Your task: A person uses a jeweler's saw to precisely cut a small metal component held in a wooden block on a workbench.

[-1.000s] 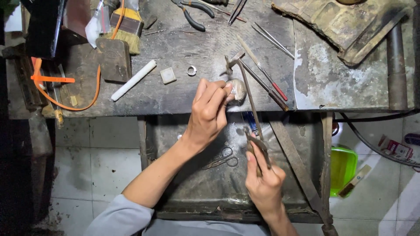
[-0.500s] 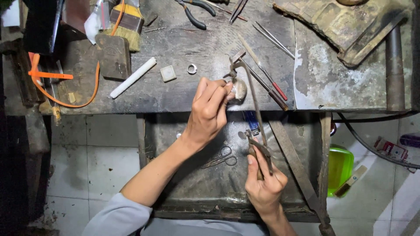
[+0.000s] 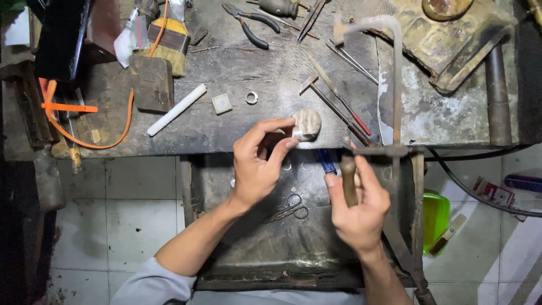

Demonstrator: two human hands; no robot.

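Observation:
My left hand [image 3: 257, 166] pinches a small silvery piece [image 3: 295, 134] between thumb and forefinger, pressed against a round wooden bench peg [image 3: 309, 122] at the bench's front edge. My right hand [image 3: 358, 206] grips the wooden handle of a jeweller's saw [image 3: 397, 85]. The saw frame stands upright to the right of the peg, clear of the piece. Both hands hover over a dark metal tray [image 3: 226, 248] under the bench.
On the worn bench [image 3: 237, 73] lie a loose ring [image 3: 251, 97], a white stick [image 3: 176, 109], a small square tile [image 3: 222, 103], pliers [image 3: 252, 25], files [image 3: 339, 104], a brush [image 3: 169, 42] and an orange band [image 3: 90, 138]. Scissors [image 3: 291, 208] lie in the tray. A green container [image 3: 435, 217] stands on the floor.
My right hand has pulled the saw away from the peg and swung its frame up to the right. My left hand stays at the peg with the piece.

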